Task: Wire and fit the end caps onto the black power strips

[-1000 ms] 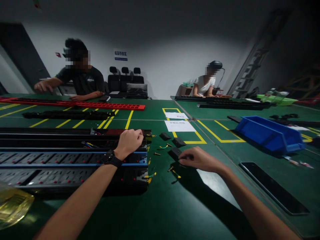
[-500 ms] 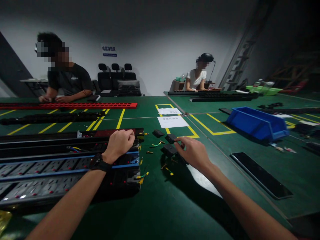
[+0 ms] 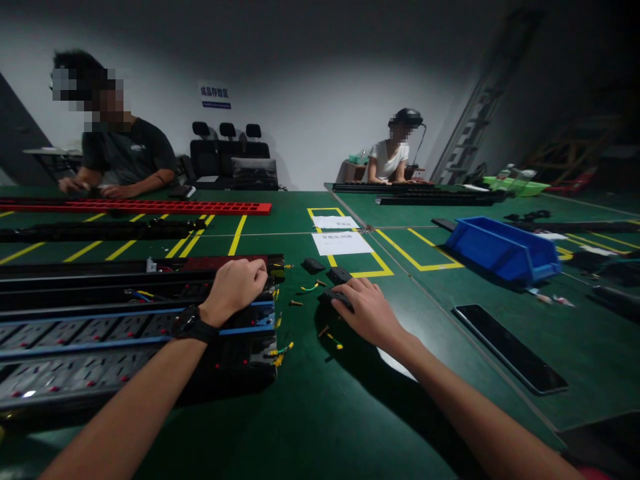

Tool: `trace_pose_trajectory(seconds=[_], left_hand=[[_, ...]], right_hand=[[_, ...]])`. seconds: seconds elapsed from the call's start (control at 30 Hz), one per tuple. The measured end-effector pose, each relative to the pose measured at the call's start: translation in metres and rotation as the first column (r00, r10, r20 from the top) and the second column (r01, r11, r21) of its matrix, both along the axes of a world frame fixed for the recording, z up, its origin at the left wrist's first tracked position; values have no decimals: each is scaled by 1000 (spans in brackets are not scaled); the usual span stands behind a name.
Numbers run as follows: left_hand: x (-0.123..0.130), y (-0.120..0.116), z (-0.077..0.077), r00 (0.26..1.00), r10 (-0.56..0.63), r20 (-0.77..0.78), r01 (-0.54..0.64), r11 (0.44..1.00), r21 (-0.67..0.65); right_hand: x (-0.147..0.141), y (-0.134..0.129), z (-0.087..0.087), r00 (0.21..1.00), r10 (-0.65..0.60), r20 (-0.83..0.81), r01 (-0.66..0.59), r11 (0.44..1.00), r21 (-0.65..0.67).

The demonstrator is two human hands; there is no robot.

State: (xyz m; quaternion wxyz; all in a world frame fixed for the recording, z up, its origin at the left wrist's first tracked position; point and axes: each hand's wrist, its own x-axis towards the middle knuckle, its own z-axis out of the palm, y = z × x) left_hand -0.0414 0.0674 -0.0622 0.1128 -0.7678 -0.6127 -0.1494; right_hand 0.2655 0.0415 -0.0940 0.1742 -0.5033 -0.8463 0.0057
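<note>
My left hand [image 3: 234, 288], with a black watch at the wrist, is curled closed over the right end of the long black rails [image 3: 200, 347]; what its fingers hold, if anything, is hidden. My right hand [image 3: 367, 308] reaches over a dark block [image 3: 327, 298] on the green table, its fingers bent on the block's right side. Two more dark blocks lie just beyond, one [image 3: 339, 274] near my right fingers and one [image 3: 313, 265] further left. Between the hands are a screw [image 3: 296, 303] and a yellow-green wire [image 3: 310, 288].
A phone [image 3: 509, 348] and a blue bin [image 3: 505, 250] stand to the right. White paper labels [image 3: 342, 243] lie ahead. A red rail [image 3: 200, 207] crosses the far left. Two people [image 3: 130, 157] [image 3: 387, 159] sit across the table.
My right hand has moved left and slightly nearer, from beside the middle block onto the nearer block. My left hand stays on the rails. The camera view has shifted slightly.
</note>
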Motion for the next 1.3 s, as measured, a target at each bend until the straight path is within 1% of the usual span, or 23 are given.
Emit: trace_pose_trajectory(seconds=[0.1, 0.17, 0.23, 0.37, 0.47, 0.53, 0.6, 0.67, 0.73, 0.8, 0.87, 0.9, 0.97, 1.03, 1.1, 1.17, 1.23, 1.3], left_hand=[[2, -1, 1, 1000, -8, -15, 8, 1000, -26], [3, -2, 1, 1000, -19, -18, 18, 999, -39], [3, -2, 0, 999, -33, -7, 33, 999, -40], [2, -2, -2, 997, -61, 56, 63, 997, -34], [2, -2, 4, 985, -76, 154, 85, 995, -53], [2, -3, 12, 969, -87, 232, 105, 992, -67], [4, -7, 19, 946, -125, 298, 152, 986, -69], [8, -15, 24, 920, -184, 347, 219, 974, -63], [12, -28, 27, 897, -247, 366, 293, 953, -73], [16, -46, 28, 880, -309, 360, 359, 930, -79], [20, -67, 27, 866, -346, 360, 400, 913, -83], [22, -77, 26, 866, -364, 342, 411, 909, -74], [26, -96, 21, 892, -380, 246, 401, 915, -41], [30, -113, 12, 920, -374, 113, 375, 927, 21], [34, -126, 1, 927, -374, 13, 372, 924, 84], [37, -136, -11, 922, -384, -37, 385, 911, 148], [38, -141, -21, 904, -421, -70, 425, 877, 222], [36, -143, -30, 882, -447, -146, 471, 833, 292]], right_hand=[[-5, -2, -8, 987, 126, -101, -120, 991, 63], [-7, -2, -13, 969, 190, -159, -176, 980, 98], [-10, -3, -16, 952, 224, -210, -204, 972, 114], [-13, -4, -19, 923, 253, -291, -225, 966, 127], [-15, -4, -19, 884, 301, -356, -264, 953, 151], [-16, -7, -17, 848, 367, -382, -323, 930, 176], [-19, -11, -13, 809, 440, -390, -395, 898, 193], [-22, -18, -8, 785, 493, -375, -453, 870, 197], [-27, -26, -4, 776, 527, -346, -495, 849, 184], [-31, -34, -2, 771, 551, -319, -529, 833, 162], [-36, -40, -2, 768, 571, -290, -556, 819, 141], [-38, -43, -3, 770, 578, -270, -565, 815, 133], [-41, -46, -6, 777, 587, -228, -577, 808, 118], [-43, -48, -9, 775, 600, -197, -591, 799, 111], [-45, -49, -10, 758, 623, -192, -615, 781, 109], [-46, -49, -12, 737, 646, -198, -639, 762, 106], [-47, -50, -13, 726, 657, -206, -651, 752, 106], [-49, -50, -14, 724, 659, -205, -649, 751, 123]])
